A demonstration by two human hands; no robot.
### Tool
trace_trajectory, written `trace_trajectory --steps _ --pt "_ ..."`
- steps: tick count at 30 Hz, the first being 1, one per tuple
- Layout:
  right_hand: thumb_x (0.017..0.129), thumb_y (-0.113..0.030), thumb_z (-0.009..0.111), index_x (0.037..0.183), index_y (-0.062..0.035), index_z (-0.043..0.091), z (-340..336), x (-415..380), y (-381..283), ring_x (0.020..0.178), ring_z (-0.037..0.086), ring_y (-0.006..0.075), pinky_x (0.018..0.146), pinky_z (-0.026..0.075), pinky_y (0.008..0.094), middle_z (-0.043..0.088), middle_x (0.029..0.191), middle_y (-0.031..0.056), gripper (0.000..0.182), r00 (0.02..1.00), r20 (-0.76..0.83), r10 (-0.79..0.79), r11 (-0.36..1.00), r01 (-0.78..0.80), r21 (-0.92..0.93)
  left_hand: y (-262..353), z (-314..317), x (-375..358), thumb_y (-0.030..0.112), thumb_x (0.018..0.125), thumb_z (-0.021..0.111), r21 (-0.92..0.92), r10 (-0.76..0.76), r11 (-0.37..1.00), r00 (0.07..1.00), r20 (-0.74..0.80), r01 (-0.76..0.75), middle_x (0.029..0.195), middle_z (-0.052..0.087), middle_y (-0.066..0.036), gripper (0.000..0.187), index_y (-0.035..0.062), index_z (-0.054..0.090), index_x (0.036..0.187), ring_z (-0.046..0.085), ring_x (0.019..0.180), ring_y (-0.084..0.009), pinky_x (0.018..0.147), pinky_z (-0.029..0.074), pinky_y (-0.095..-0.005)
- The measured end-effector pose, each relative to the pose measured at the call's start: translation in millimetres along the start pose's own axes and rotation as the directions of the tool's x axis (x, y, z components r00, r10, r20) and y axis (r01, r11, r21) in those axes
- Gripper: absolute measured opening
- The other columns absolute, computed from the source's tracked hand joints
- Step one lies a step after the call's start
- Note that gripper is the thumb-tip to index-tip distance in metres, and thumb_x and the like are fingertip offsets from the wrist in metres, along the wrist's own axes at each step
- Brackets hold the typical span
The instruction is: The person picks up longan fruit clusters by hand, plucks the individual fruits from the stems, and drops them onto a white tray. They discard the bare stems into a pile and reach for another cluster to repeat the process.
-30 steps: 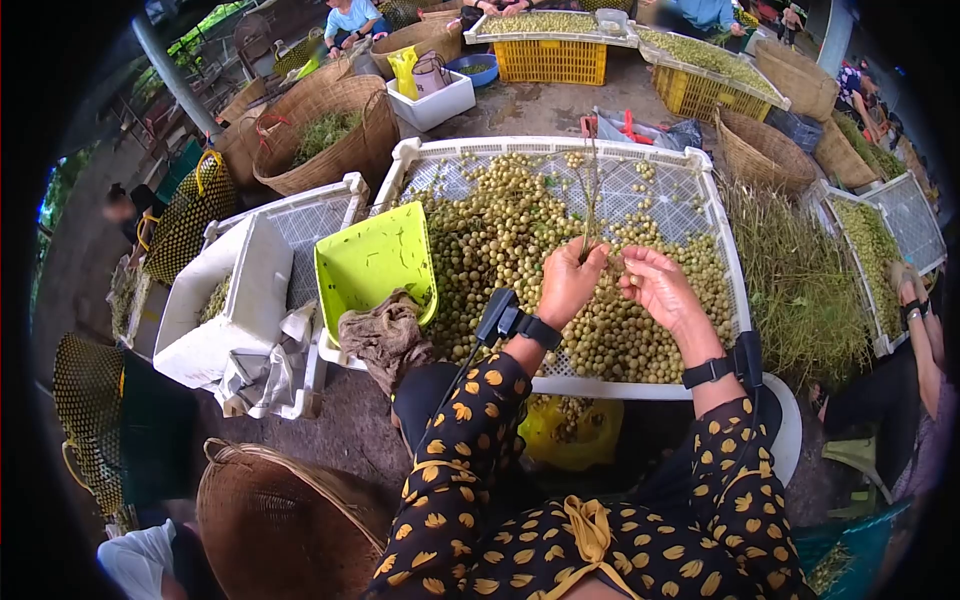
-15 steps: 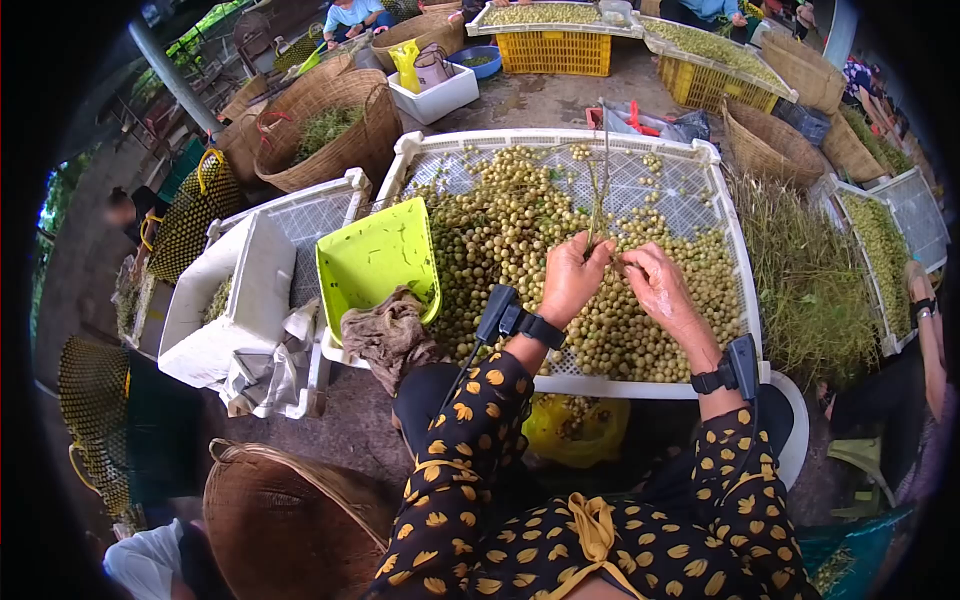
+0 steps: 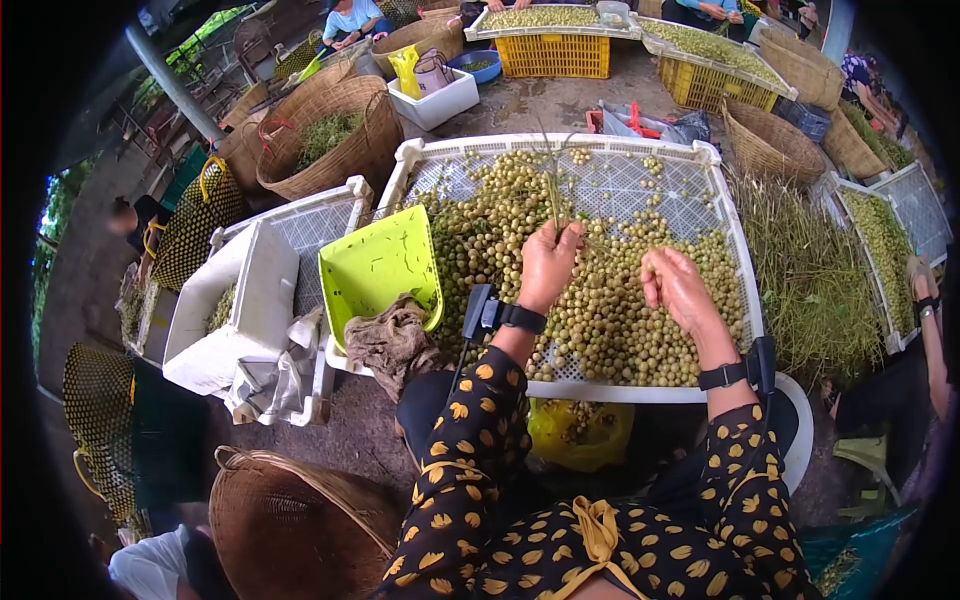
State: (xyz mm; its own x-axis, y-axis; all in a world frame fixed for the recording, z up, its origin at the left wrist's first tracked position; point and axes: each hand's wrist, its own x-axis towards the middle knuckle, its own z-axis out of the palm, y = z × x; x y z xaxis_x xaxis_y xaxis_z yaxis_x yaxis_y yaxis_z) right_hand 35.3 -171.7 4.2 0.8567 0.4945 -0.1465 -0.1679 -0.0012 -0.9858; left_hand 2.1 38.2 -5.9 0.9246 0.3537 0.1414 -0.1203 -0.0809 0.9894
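A white mesh tray (image 3: 408, 158) in front of me holds a broad layer of small, round, yellowish-brown fruits (image 3: 610, 335). Over its middle, my left hand (image 3: 547, 265) is closed around a bunch of thin twigs (image 3: 555, 195), whose tips point away from me. My right hand (image 3: 678, 288) hovers above the fruits on the right, apart from the left. Its fingers are curled in, and what they hold, if anything, is hidden. A lime-green scoop-like bin (image 3: 380, 265) and a crumpled brown cloth (image 3: 390, 340) rest at the tray's left edge.
Cut twigs (image 3: 800, 270) are heaped right of the tray. At left stands a white foam box (image 3: 225, 310); a wicker basket (image 3: 290, 520) is below it. A yellow bag (image 3: 575, 435) sits under the tray. Other people work around fruit trays (image 3: 540, 18) at the back.
My hands have moved apart: the left has gone left with the twigs, the right has drawn away rightward with fingers curled. The twigs have shifted left.
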Motion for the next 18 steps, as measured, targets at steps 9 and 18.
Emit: trace_trajectory --steps 9,18 --pt "0.093 -0.036 0.049 0.113 -0.0061 0.053 8.9 0.5 -0.4 0.067 0.053 0.0068 0.049 0.039 0.0189 0.056 0.094 0.0032 0.036 1.0 0.026 0.005 0.977 -0.011 0.213 27.7 -2.1 -7.4 0.022 0.093 0.052 -0.312 -0.125 0.923 0.942 0.311 0.225 0.069 0.059 -0.002 0.02 0.0033 0.058 0.087 0.04 0.038 -0.0051 0.035 0.031 -0.0214" --pt "0.09 -0.024 0.058 0.097 -0.0055 0.059 15.6 3.6 2.5 0.055 0.046 0.0042 0.047 0.037 0.0186 0.052 0.068 -0.0033 0.02 0.999 0.04 0.004 0.996 -0.008 0.087 17.6 7.9 -11.7 0.022 0.092 0.053 -0.242 -0.163 0.943 0.952 0.261 0.228 0.072 0.06 -0.004 0.02 0.0035 0.058 0.088 0.04 0.038 -0.0047 0.036 0.032 -0.0209"
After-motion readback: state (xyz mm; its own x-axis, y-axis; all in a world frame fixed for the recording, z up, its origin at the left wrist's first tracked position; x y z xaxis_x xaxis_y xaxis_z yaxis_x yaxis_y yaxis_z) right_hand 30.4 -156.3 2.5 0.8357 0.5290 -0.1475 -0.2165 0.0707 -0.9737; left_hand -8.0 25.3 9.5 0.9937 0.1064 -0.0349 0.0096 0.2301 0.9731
